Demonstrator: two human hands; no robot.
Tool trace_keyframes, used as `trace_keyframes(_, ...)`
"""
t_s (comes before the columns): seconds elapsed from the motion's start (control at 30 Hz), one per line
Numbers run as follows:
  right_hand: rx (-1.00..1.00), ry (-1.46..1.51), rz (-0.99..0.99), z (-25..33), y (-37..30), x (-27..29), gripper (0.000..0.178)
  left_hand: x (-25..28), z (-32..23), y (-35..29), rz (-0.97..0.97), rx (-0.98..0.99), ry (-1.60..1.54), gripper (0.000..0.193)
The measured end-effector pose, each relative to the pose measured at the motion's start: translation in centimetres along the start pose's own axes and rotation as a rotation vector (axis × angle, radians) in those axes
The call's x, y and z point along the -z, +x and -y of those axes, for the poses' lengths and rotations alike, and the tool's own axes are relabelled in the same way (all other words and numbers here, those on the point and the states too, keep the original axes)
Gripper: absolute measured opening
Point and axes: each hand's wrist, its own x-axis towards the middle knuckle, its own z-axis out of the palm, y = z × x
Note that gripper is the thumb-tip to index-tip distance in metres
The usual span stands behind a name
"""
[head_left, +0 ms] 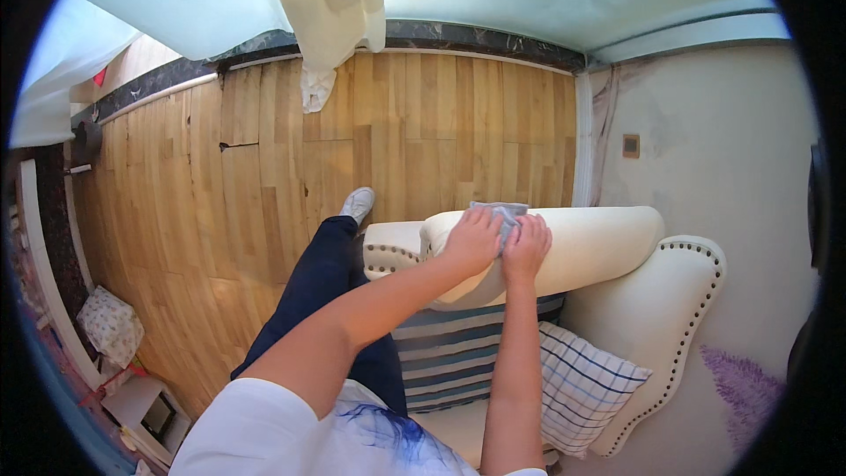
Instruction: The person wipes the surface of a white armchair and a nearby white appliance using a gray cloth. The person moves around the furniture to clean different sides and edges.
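A light grey cloth (508, 213) lies bunched on top of the rolled arm (592, 242) of a cream sofa. My left hand (474, 238) presses down on the cloth's left part, fingers bent over it. Close beside it, my right hand (526, 249) grips the right part of the same cloth. Both hands rest near the front end of the sofa arm, and some of the cloth shows between and beyond the fingers.
Below my arms the sofa holds a striped cushion (454, 353) and a checked pillow (589, 379); its studded back (674, 308) stands against the wall. Wooden flooring (264, 176) stretches left. A pale curtain (339, 9) hangs to the floor ahead. A patterned bag-like bundle (111, 326) sits far left.
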Motion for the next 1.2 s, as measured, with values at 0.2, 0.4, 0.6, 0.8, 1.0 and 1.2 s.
trace_keyframes(0.2,0.141,0.131,0.029,3.4,0.0,0.4,0.033,0.0,2.2,-1.2,0.02,-0.009,-0.01,0.035)
trace_keyframes(0.4,0.211,0.16,0.031,10.5,-0.8,0.0,0.03,4.0,7.2,-5.4,0.072,0.117,-0.266,0.034)
trace_keyframes(0.6,0.178,0.07,0.186,6.5,1.9,-0.8,0.027,1.3,8.6,-1.5,0.274,0.189,-0.498,0.035)
trace_keyframes(0.8,0.077,0.031,0.196,1.7,3.2,-1.2,0.024,-0.5,6.7,4.9,0.7,0.176,-0.443,0.036)
trace_keyframes(1.0,0.155,0.109,0.151,5.8,1.7,-1.2,0.026,2.2,8.9,1.5,0.585,0.002,-0.346,0.038)
trace_keyframes(1.2,0.161,0.124,0.215,10.5,1.3,-1.2,0.03,4.0,10.6,-1.8,0.448,0.23,-0.615,0.04)
